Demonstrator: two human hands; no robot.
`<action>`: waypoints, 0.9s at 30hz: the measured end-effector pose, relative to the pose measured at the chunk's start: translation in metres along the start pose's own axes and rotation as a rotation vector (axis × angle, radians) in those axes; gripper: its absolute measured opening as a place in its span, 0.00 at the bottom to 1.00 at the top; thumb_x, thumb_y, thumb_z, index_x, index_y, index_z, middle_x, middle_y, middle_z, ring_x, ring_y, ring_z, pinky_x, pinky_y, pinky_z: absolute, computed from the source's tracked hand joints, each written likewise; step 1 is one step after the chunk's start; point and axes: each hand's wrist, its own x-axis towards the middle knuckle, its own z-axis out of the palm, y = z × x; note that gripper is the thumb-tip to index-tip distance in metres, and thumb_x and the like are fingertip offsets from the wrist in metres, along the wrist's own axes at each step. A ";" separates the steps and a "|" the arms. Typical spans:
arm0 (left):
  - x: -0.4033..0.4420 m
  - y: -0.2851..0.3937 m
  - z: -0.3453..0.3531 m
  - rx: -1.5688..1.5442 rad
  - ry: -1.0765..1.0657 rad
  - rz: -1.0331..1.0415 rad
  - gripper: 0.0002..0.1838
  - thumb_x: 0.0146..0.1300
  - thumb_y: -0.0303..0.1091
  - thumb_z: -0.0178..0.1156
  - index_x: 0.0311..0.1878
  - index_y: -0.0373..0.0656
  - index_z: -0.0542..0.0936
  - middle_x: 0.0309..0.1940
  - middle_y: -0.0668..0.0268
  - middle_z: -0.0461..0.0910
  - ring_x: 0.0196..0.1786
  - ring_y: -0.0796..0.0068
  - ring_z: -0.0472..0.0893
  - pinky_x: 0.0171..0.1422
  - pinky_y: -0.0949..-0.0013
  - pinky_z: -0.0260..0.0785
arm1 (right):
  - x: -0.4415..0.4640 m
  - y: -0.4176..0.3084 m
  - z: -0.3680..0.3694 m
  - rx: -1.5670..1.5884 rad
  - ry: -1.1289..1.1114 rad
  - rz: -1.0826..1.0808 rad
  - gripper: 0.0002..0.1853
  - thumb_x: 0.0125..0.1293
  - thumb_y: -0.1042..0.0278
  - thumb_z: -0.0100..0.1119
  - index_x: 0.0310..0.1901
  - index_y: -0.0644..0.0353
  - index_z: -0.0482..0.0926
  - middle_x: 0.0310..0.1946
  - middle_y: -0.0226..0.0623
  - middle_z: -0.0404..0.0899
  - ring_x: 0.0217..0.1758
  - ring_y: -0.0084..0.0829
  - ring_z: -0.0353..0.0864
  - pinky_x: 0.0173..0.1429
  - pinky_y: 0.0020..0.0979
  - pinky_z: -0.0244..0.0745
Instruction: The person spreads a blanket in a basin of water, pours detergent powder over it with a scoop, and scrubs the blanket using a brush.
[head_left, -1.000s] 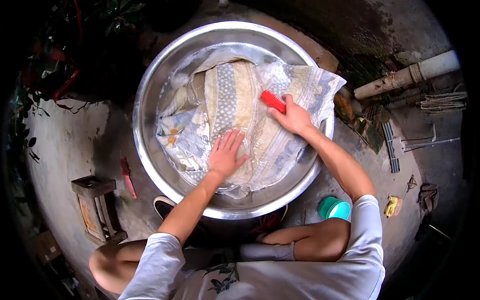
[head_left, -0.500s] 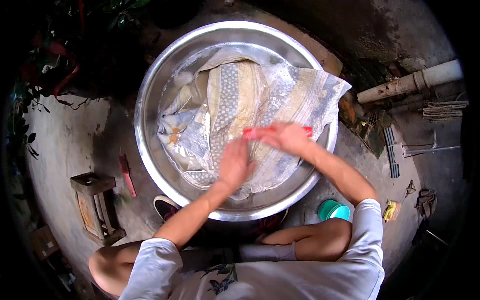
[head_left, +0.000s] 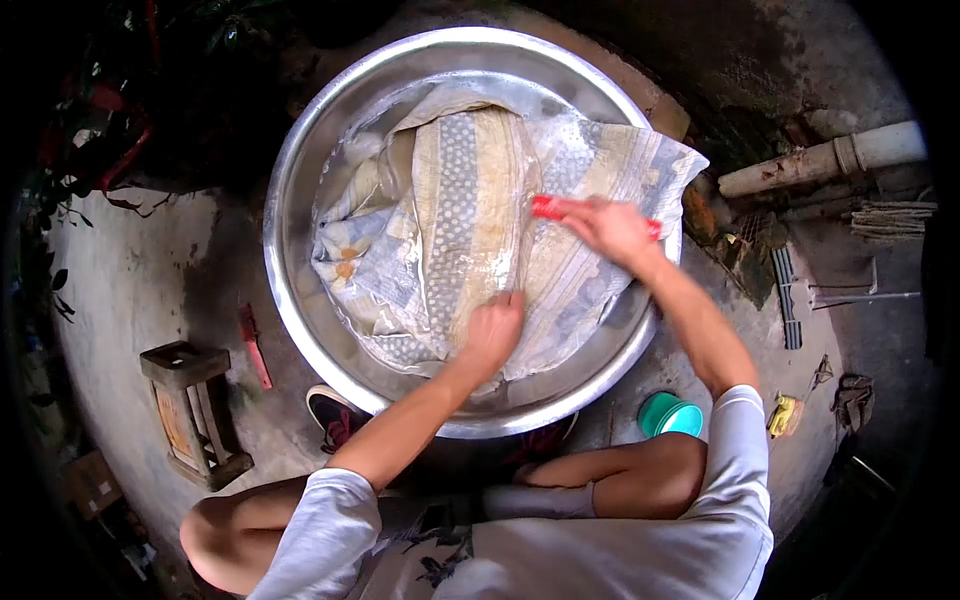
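Observation:
A wet quilted cloth (head_left: 480, 180) with beige and grey-blue stripes, white dots and a flower pattern lies spread in a wide metal basin (head_left: 290, 300). Its right corner drapes over the rim. My left hand (head_left: 492, 332) is closed on the cloth near its lower middle, along a fold. In my right hand (head_left: 617, 232) is a red brush (head_left: 552, 207), gripped over the right half of the cloth. Its bristles are hidden from above. Suds and water show around the fabric.
A small wooden stool (head_left: 190, 370) and another red-handled brush (head_left: 254, 345) are on the concrete floor at left. A teal cup (head_left: 670, 416) stands by my right knee. A pale pipe (head_left: 825, 160) runs along the right. Plants fill the upper left.
My right hand and the red brush have moved up and right, away from my left hand. My left hand has shifted slightly right and closed on the cloth.

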 end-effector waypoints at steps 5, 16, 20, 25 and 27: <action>-0.011 0.017 -0.020 -0.046 0.033 0.046 0.04 0.56 0.24 0.54 0.35 0.41 0.74 0.28 0.57 0.78 0.33 0.56 0.83 0.34 0.58 0.77 | -0.023 -0.059 0.007 0.253 -0.042 -0.208 0.17 0.70 0.41 0.49 0.55 0.27 0.80 0.23 0.36 0.77 0.19 0.32 0.80 0.24 0.36 0.78; -0.017 0.000 -0.013 0.055 -0.178 -0.083 0.23 0.59 0.27 0.54 0.60 0.44 0.75 0.33 0.53 0.79 0.33 0.51 0.83 0.35 0.53 0.77 | -0.022 -0.062 0.018 0.119 -0.187 -0.279 0.17 0.67 0.42 0.54 0.55 0.26 0.81 0.23 0.37 0.78 0.24 0.38 0.82 0.28 0.39 0.79; -0.009 -0.006 -0.019 -0.069 -0.294 -0.110 0.26 0.59 0.31 0.56 0.63 0.51 0.75 0.37 0.53 0.81 0.35 0.50 0.83 0.40 0.50 0.77 | 0.001 -0.028 0.001 0.009 -0.069 -0.091 0.16 0.69 0.42 0.50 0.53 0.28 0.82 0.25 0.38 0.80 0.23 0.39 0.83 0.26 0.40 0.78; -0.010 -0.002 -0.026 -0.046 -0.330 -0.126 0.26 0.59 0.33 0.56 0.63 0.54 0.75 0.39 0.54 0.81 0.36 0.50 0.83 0.43 0.50 0.77 | -0.024 -0.050 0.019 0.077 -0.172 -0.296 0.13 0.69 0.45 0.50 0.50 0.27 0.82 0.24 0.36 0.78 0.25 0.39 0.83 0.27 0.41 0.79; -0.008 0.002 -0.025 -0.040 -0.309 -0.149 0.26 0.59 0.33 0.56 0.64 0.55 0.74 0.39 0.55 0.81 0.37 0.50 0.83 0.44 0.50 0.76 | -0.006 -0.032 0.007 0.023 -0.042 -0.167 0.12 0.70 0.48 0.49 0.50 0.28 0.81 0.26 0.36 0.78 0.26 0.39 0.84 0.26 0.42 0.78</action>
